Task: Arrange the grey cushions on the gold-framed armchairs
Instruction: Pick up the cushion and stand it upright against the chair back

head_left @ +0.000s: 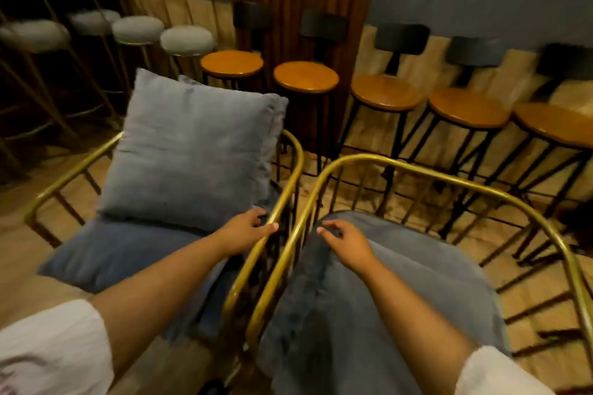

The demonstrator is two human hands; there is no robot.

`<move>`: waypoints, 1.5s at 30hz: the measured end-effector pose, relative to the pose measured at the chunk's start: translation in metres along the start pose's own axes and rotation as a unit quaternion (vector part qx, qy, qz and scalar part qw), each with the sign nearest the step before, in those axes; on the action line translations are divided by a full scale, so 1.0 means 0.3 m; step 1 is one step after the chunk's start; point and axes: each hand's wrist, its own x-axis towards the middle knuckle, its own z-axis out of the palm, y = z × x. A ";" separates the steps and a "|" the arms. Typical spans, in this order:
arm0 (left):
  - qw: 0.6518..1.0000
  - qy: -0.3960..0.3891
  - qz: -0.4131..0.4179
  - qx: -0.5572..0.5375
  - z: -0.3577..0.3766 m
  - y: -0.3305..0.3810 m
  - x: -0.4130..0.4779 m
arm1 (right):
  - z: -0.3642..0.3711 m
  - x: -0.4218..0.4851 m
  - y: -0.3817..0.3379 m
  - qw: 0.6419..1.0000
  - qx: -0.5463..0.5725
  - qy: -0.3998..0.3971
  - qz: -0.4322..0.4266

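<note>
Left hand (248, 229) grips rail of left armchair (290, 176). Right hand (345, 242) open, fingers spread, resting on seat cushion (369, 308) of right armchair (449, 167). Back cushion (189, 154) upright on left seat cushion (109, 253).

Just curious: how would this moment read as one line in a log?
left hand: on left gold-framed armchair rail | right hand: open over grey seat cushion | square grey back cushion: upright
</note>
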 end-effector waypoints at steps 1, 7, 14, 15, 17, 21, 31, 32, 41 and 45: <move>1.000 0.020 -0.003 -0.003 -0.064 -0.031 0.023 | 0.037 0.046 -0.050 1.000 0.011 0.000 -0.009; 0.994 0.094 -0.015 -0.049 -0.436 -0.263 0.248 | 0.261 0.380 -0.321 0.997 0.076 0.018 -0.023; 0.975 0.210 -0.014 -0.069 -0.868 -0.554 0.599 | 0.519 0.805 -0.510 0.992 0.126 0.023 0.007; 0.973 0.217 -0.019 -0.074 -0.917 -0.579 0.630 | 0.542 0.830 -0.530 0.987 0.158 0.037 0.020; 0.968 0.226 -0.017 -0.110 -1.001 -0.647 0.713 | 0.588 0.890 -0.533 0.970 0.223 0.093 0.036; 0.956 0.190 -0.078 -0.209 -1.068 -0.739 0.832 | 0.657 0.958 -0.499 0.961 0.239 0.122 0.069; 0.927 0.193 -0.113 -0.302 -1.059 -0.864 0.988 | 0.703 1.025 -0.332 0.954 0.264 0.082 0.116; 0.920 0.212 -0.107 -0.311 -1.050 -0.865 0.986 | 0.704 1.022 -0.333 0.951 0.274 0.087 0.113; 0.896 0.282 -0.060 -0.336 -1.054 -0.686 0.802 | 0.565 0.871 -0.410 0.936 0.324 0.119 0.064; 0.906 0.264 -0.043 -0.328 -1.027 -0.537 0.674 | 0.404 0.732 -0.417 0.933 0.335 0.126 0.044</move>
